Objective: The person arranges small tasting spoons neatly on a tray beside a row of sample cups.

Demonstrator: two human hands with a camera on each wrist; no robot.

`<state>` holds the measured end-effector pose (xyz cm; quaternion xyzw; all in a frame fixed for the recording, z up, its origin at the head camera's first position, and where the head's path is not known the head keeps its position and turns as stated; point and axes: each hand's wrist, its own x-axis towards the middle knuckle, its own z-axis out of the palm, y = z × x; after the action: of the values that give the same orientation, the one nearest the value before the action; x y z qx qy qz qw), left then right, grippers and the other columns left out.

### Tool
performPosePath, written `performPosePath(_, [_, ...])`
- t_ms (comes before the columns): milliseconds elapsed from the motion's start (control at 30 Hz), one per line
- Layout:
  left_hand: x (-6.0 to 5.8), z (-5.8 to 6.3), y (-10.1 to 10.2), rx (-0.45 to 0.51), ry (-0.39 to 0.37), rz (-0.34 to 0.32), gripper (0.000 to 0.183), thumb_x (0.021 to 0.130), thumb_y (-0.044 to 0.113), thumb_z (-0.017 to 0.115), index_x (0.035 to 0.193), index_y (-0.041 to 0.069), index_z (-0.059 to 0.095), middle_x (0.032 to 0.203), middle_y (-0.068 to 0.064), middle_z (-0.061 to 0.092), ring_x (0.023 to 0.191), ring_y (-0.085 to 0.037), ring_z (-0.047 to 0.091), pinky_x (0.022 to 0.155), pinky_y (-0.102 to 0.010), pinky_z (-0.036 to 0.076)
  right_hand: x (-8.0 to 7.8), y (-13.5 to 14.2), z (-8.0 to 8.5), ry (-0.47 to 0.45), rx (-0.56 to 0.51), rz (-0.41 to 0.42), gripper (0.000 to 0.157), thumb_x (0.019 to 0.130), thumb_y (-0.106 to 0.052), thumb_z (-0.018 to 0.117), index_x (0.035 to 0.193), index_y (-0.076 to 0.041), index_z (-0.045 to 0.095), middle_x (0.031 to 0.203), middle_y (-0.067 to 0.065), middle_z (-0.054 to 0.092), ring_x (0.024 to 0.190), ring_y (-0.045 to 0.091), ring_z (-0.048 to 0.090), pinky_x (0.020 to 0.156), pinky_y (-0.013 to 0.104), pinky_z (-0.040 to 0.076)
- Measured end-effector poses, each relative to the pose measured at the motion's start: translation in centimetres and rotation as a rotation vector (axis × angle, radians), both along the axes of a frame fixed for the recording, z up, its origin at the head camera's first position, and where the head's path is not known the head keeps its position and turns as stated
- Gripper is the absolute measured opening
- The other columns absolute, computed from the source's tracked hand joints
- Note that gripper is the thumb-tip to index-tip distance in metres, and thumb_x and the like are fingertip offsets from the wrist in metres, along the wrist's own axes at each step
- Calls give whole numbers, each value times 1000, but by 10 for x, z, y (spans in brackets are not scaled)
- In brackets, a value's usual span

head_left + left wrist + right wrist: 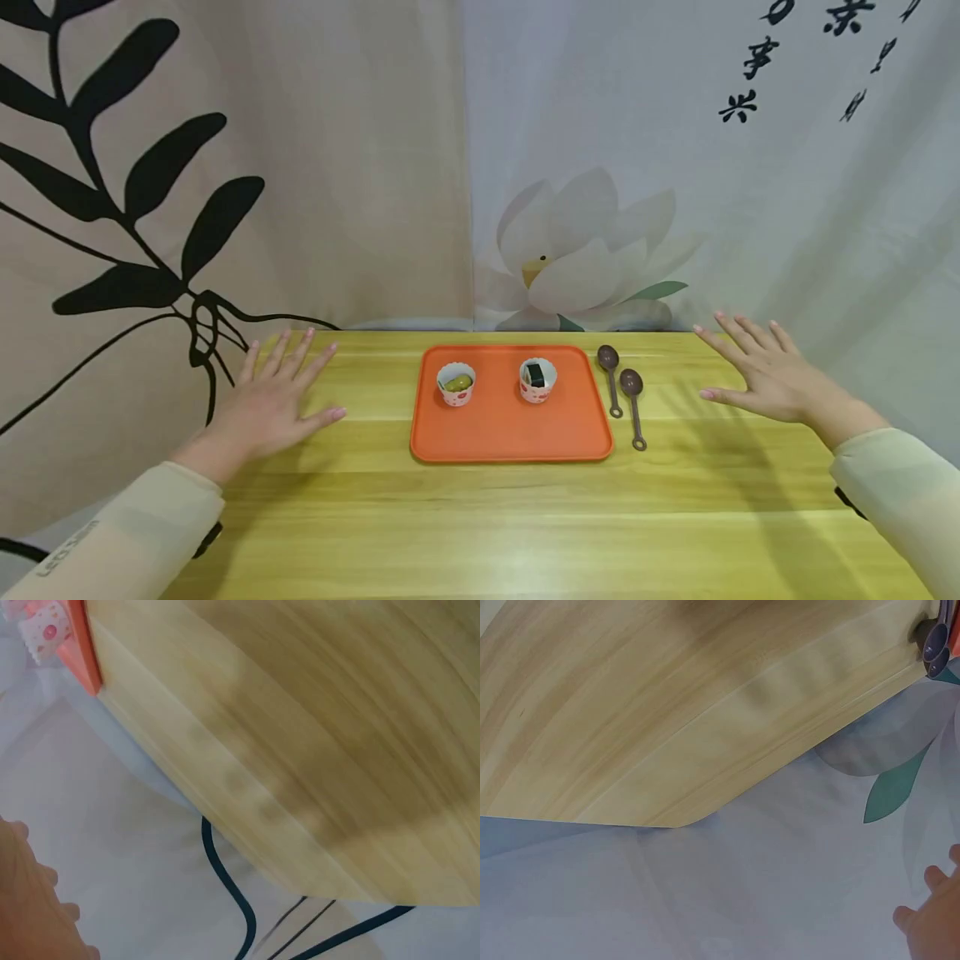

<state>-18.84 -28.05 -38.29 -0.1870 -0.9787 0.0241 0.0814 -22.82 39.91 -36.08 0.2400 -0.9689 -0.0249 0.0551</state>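
An orange tray point(513, 433) lies on the wooden table. On its left half stands a patterned paper cup point(457, 396) with a greenish piece of food point(458, 382) inside. A second paper cup point(536, 392) farther right holds a white piece with a dark band point(535, 375). Two brown spoons lie beside the tray's right edge: one spoon point(608, 358) farther back, the other spoon point(632, 383) nearer. My left hand point(266, 406) is spread above the table left of the tray, holding nothing. To the right of the spoons, my right hand point(772, 379) is likewise spread and holds nothing.
The wooden table point(480, 533) ends at a back edge against a hanging curtain point(360, 167). Printed on the cloth are dark leaves point(153, 158), a pale lotus point(592, 258) and black characters. Both hands cast shadows on the tabletop.
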Motion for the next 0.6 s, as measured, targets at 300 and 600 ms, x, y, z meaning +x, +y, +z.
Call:
performPosePath(300, [-2, -8, 3, 4, 8, -20, 91, 95, 72, 43, 163, 18, 14, 167, -15, -4, 151, -42, -7, 112, -58, -21, 0, -2, -2, -17, -10, 1, 94, 92, -56, 64, 163, -23, 12, 167, 17, 3, 150, 46, 9, 115, 61, -15])
performPosePath(600, [2, -11, 8, 8, -29, -8, 91, 95, 71, 42, 163, 23, 5, 166, -16, -5, 150, -42, -10, 113, -64, -15, 3, -5, -6, -12, -31, 15, 93, 92, -56, 64, 163, -24, 13, 167, 16, 4, 148, 48, 12, 116, 63, -11])
